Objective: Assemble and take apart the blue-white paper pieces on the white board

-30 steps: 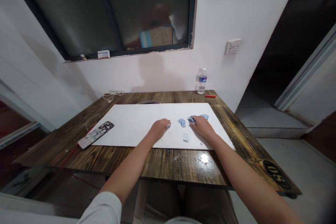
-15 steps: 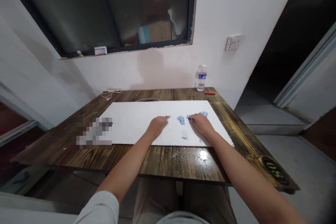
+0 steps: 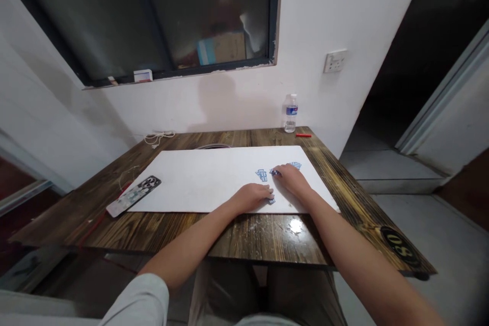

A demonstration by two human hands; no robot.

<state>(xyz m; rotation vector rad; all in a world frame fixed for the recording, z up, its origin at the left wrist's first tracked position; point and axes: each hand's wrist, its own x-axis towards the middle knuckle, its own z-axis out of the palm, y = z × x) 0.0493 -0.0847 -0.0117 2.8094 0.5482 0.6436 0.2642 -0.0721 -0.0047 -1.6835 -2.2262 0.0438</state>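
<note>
Head view, looking down past a pale grey sleeve: both forearms reach over a dark-stained plank tabletop to the right end of a white sheet. The left hand lies palm down near the sheet's front edge, its fingers together and curled over a small blue-marked piece. Most of that piece is hidden, so a pinch cannot be confirmed. Farther back, the right hand has its fingers together, their tips at a second blue piece, and whether they clamp it cannot be told. Two more blue-outlined pieces lie nearby on the sheet, one to the left and one to the right of those fingertips; all are too small to identify.

Left of the sheet, a phone in a patterned case lies on the wood. Along the far edge sit a coiled white cable, a water bottle and a red marker.

These light pieces look easy to disturb: a dragged palm or sleeve could knock them out of line, and the one by the front edge could slide off the sheet.
</note>
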